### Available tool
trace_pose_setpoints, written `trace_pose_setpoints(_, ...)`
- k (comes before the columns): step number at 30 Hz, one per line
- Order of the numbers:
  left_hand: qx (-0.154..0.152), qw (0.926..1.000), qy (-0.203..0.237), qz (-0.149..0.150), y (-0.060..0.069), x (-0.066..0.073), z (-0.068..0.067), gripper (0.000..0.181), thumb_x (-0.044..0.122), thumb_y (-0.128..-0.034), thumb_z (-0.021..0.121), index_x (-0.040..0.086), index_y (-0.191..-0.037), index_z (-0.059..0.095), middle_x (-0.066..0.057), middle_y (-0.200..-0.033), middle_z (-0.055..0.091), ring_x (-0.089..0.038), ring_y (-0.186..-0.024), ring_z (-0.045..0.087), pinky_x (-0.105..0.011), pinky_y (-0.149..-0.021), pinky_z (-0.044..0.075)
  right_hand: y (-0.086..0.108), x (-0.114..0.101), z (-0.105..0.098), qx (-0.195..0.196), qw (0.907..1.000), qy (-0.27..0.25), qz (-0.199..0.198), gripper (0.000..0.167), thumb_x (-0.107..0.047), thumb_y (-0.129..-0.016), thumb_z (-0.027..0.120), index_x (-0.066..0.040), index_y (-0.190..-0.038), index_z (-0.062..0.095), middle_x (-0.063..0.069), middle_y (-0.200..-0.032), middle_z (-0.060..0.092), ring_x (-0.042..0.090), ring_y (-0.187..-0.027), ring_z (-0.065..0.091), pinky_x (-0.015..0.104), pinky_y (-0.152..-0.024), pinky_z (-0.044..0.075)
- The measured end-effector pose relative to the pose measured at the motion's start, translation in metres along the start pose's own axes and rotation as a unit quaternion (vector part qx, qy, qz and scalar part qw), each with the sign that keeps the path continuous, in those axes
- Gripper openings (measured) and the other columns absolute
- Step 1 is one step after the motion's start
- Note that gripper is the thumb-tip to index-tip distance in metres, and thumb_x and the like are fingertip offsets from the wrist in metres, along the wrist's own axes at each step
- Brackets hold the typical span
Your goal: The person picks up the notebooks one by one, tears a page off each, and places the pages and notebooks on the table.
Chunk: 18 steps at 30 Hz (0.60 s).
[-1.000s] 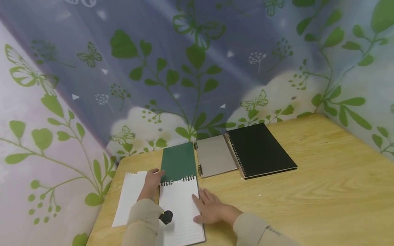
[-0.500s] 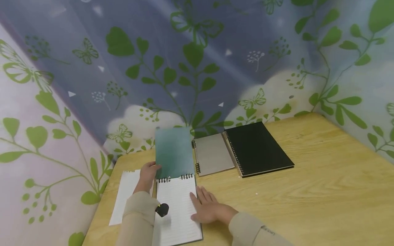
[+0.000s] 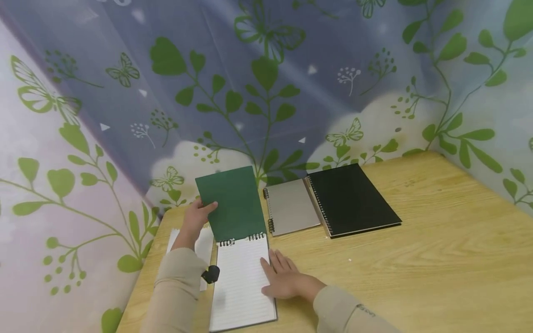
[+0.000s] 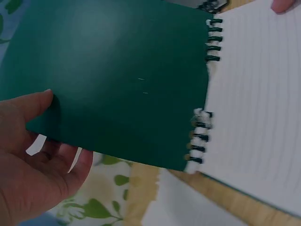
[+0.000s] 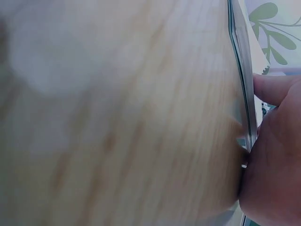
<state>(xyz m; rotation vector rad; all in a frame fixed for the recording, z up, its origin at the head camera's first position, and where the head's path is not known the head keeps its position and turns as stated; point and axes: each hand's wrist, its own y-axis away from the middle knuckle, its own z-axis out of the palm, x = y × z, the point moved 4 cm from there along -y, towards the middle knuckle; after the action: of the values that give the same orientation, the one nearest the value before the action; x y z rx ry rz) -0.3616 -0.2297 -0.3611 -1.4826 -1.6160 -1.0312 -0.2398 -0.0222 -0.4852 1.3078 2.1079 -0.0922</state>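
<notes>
On the table, the lined notebook lies open; its green cover rises at the far end, edge pinched by the left hand. The right hand spreads straight-fingered over the notebook's right edge, gripping nothing. Its rings hold what look like scraps; snagging there could tear the cover.

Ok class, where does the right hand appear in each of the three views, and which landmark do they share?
Head: low, just right of centre; the right hand rests at the right edge of the notebook.
Left wrist: only a fingertip shows, at the top edge near the right corner.
Right wrist: against the right edge, mostly in the lower half, thumb uppermost.
Shared landmark: the notebook, seen edge-on in the right wrist view.
</notes>
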Motion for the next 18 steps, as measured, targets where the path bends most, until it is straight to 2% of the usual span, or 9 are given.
trace_pose_setpoints(4,0.002,0.999,-0.029,0.033,0.003,0.024,-0.013,0.051,0.025,-0.0934,0.053,-0.002,-0.134,0.039,-0.022,-0.137,0.044,-0.034,-0.128,0.041,-0.046,-0.105,0.036,0.0,0.001,0.0,0.004,1.0,0.001,-0.006,0.074,-0.047,-0.091,0.044,-0.014,-0.149,0.011,0.013,-0.155,-0.008,0.029,-0.143,-0.01,0.048,-0.115,-0.002)
trace_pose_setpoints(6,0.006,0.9971,-0.057,0.051,0.006,0.035,-0.021,0.047,0.026,-0.0928,0.054,-0.003,-0.128,0.043,-0.022,-0.131,0.048,-0.033,-0.123,0.045,-0.044,-0.103,0.039,0.0,0.001,0.0,0.007,0.9999,0.0,-0.011,0.074,-0.046,-0.091,0.043,-0.014,-0.149,0.011,0.014,-0.155,-0.008,0.029,-0.143,-0.01,0.048,-0.115,-0.002)
trace_pose_setpoints(9,0.012,0.9898,-0.12,0.076,0.013,0.05,-0.03,0.043,0.028,-0.0918,0.055,-0.001,-0.122,0.047,-0.02,-0.119,0.054,-0.031,-0.11,0.051,-0.041,-0.091,0.044,0.003,-0.002,-0.002,0.014,0.9998,-0.003,-0.017,0.073,-0.045,-0.092,0.044,-0.013,-0.149,0.012,0.014,-0.155,-0.009,0.03,-0.143,-0.01,0.049,-0.114,-0.002)
trace_pose_setpoints(11,0.01,0.9828,-0.164,0.085,0.017,0.058,-0.035,0.042,0.029,-0.0913,0.056,0.002,-0.122,0.048,-0.016,-0.11,0.053,-0.029,-0.099,0.05,-0.038,-0.081,0.042,0.005,-0.004,-0.003,0.016,0.9997,-0.005,-0.02,0.073,-0.044,-0.092,0.044,-0.012,-0.149,0.011,0.015,-0.154,-0.01,0.03,-0.143,-0.011,0.049,-0.114,-0.002)
trace_pose_setpoints(13,0.008,0.9738,-0.207,0.094,0.022,0.063,-0.038,0.041,0.03,-0.0907,0.056,0.005,-0.123,0.049,-0.015,-0.108,0.051,-0.028,-0.095,0.048,-0.036,-0.076,0.04,0.008,-0.006,-0.004,0.016,0.9996,-0.007,-0.023,0.073,-0.043,-0.092,0.044,-0.011,-0.149,0.011,0.016,-0.154,-0.011,0.031,-0.142,-0.01,0.05,-0.114,-0.001)
trace_pose_setpoints(15,-0.001,0.9641,-0.242,0.108,0.026,0.067,-0.039,0.04,0.028,-0.091,0.056,0.009,-0.125,0.049,-0.016,-0.114,0.051,-0.029,-0.099,0.049,-0.038,-0.076,0.042,0.009,-0.007,-0.005,0.016,0.9995,-0.007,-0.025,0.073,-0.042,-0.092,0.045,-0.01,-0.149,0.012,0.015,-0.155,-0.01,0.032,-0.143,-0.009,0.051,-0.114,0.0)
trace_pose_setpoints(18,-0.013,0.9443,-0.297,0.141,0.031,0.072,-0.04,0.036,0.024,-0.0921,0.055,0.012,-0.126,0.052,-0.018,-0.127,0.052,-0.033,-0.107,0.053,-0.044,-0.081,0.045,0.01,-0.008,-0.007,0.034,0.9988,0.018,-0.031,0.073,-0.042,-0.091,0.047,-0.009,-0.148,0.015,0.014,-0.155,-0.003,0.033,-0.143,-0.006,0.053,-0.113,0.0)
